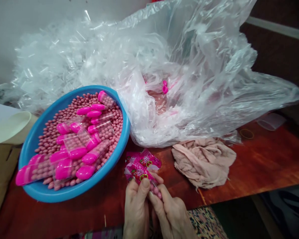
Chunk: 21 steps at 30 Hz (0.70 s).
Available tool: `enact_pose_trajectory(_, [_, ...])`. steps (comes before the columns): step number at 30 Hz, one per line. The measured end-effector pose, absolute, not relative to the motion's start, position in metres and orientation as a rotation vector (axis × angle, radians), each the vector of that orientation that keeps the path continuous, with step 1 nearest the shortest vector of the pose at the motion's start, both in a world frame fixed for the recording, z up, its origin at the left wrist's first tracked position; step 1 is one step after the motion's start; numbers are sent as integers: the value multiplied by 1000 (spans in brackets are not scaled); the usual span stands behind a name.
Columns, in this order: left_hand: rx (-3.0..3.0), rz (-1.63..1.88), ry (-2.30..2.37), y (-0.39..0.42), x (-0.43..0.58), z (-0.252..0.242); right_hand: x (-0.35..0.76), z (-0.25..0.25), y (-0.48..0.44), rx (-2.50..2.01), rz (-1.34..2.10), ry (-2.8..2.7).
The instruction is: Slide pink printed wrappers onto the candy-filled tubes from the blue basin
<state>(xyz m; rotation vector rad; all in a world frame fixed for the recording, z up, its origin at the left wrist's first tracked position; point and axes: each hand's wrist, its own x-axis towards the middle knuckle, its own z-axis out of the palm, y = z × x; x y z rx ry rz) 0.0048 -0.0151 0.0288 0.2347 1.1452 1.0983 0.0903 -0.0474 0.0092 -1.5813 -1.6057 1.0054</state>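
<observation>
Near the table's front edge, my left hand [137, 207] and my right hand [173, 210] are closed together on a small clear tube [156, 190] with pink balls inside. My left thumb presses on a pink printed wrapper [139, 172] over the tube's far end; whether it is stuck on I cannot tell. Just beyond lies another pink printed piece [153, 161] on the table. To the left, a blue basin [125, 132] holds loose pink balls [64, 116] and several filled clear tubes with bright pink caps [78, 152]. Part of the held tube is hidden by my fingers.
A large clear plastic bag [201, 109] with a few pink caps [164, 88] spreads behind. Clear tubes [52, 63] are heaped at back left. A crumpled beige cloth [204, 162] lies right. A pale scoop-like container [12, 127] and cardboard [1, 176] are at far left.
</observation>
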Motion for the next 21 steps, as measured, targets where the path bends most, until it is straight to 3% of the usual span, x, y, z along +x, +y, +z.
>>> enact_pose_trajectory(8, [160,1067,1226,-30,2,19,93,8,-46,-1571,1152,-1646])
enact_pose_trajectory(15, [236,1168,1173,-16,-3,29,91,3,-47,-1562,895,-1944])
enact_pose_trajectory(21, [326,1079,1182,-21,-1,25,83,-6,-61,-1752,1128,-1733])
